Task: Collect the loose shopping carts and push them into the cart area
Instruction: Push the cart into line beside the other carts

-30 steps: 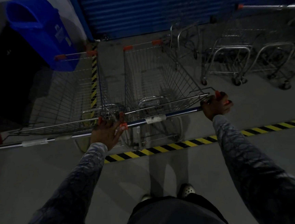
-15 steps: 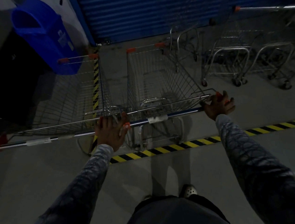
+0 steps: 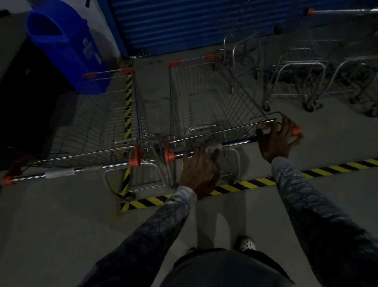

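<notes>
Both sleeved arms reach over the grey floor point(image 3: 53, 224), crossing striped tape point(image 3: 323, 170); the left hand point(image 3: 198, 174) lays its fingers point(image 3: 198, 154) on the middle of the handle point(image 3: 236, 142) of the right cart point(image 3: 214, 100), too blurred to tell whether they wrap it; the right hand point(image 3: 275, 139) grips the handle's right end, fingers curled over; the left cart point(image 3: 104, 123) stands just beside, untouched; beyond, 1 blue bin point(image 3: 65, 46), a blue shutter point(image 3: 195, 12) and parked carts point(image 3: 304, 83).
</notes>
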